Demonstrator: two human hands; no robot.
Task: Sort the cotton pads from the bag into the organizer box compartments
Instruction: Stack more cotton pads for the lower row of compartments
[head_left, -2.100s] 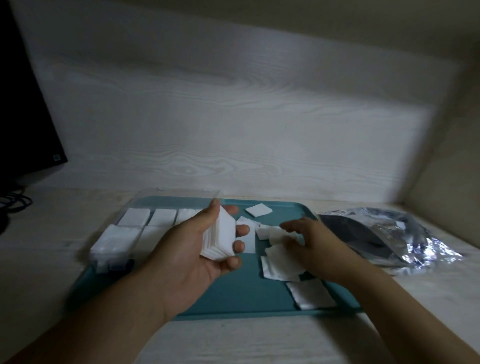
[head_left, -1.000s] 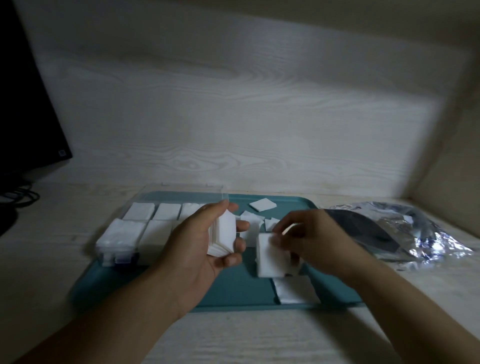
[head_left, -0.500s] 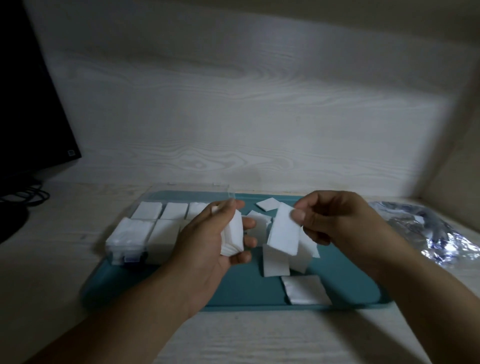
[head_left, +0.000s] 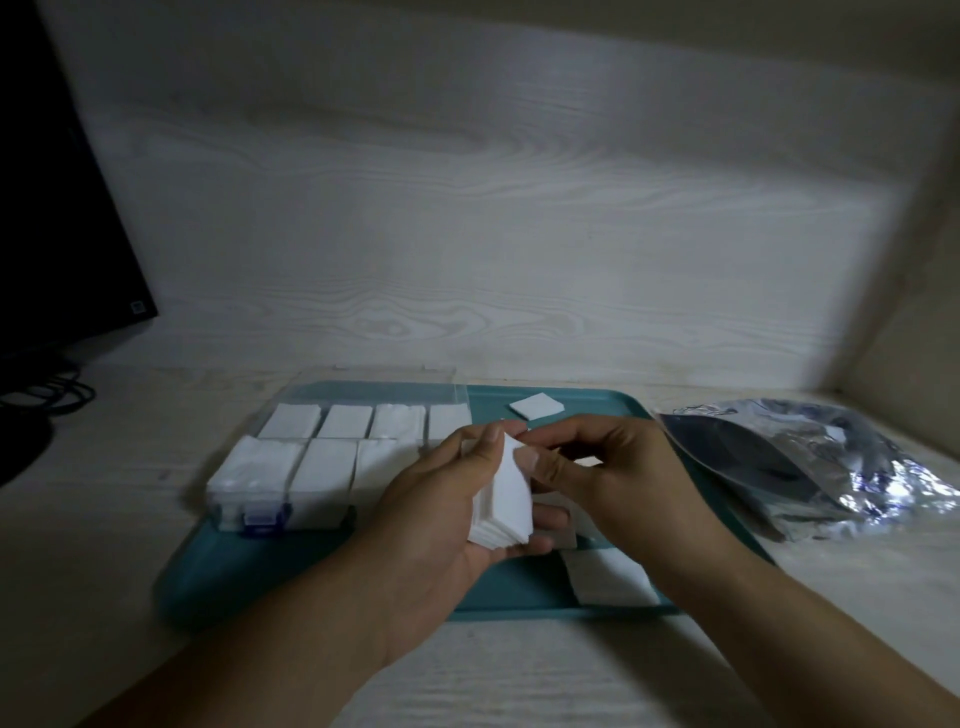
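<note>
My left hand grips a stack of white square cotton pads above the teal tray. My right hand meets the stack from the right, its thumb and fingers pinching the outermost pad at the top. The clear organizer box sits on the tray's left half, its compartments filled with white pads. Loose pads lie on the tray: one at the back and one at the front under my right wrist. The silver foil bag lies on the desk to the right.
A dark monitor with cables stands at the far left. A pale wood-grain wall rises close behind the tray, and a side wall closes in on the right. The box's clear lid lies open behind it.
My right hand picked a pad off the tray, lifted it, and brought it left onto the stack held in my left hand. The view has shifted slightly.
</note>
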